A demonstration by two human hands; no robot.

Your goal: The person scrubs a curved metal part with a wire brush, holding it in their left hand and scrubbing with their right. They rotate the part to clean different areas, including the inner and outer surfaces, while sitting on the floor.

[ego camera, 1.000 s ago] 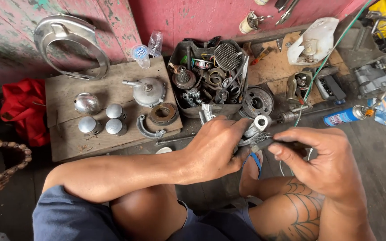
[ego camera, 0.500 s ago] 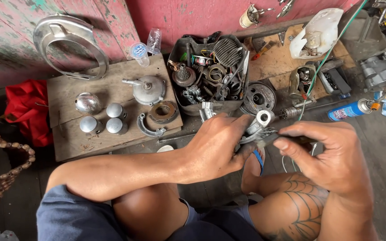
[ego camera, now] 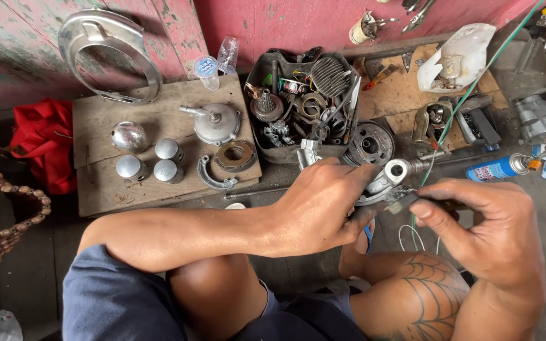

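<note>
My left hand [ego camera: 319, 207] grips a small silver metal engine part [ego camera: 387, 179] with a round eye at its top end. My right hand [ego camera: 483, 228] pinches a thin dark tool [ego camera: 404, 201] whose tip rests against that part. Both hands meet above my knees, over a foot in a blue sandal. The lower half of the metal part is hidden behind my left fingers.
A dark tray [ego camera: 266, 151] full of gears and springs sits just beyond my hands. A wooden board [ego camera: 96, 183] on the left carries several chrome caps, a domed cover and a brake shoe. A blue spray can [ego camera: 497, 168], a green cable and engine pieces lie to the right. A red cloth [ego camera: 39, 142] is far left.
Both hands and the metal part have shifted slightly right in view as the camera moved. The grip on the part and the tool is unchanged.
</note>
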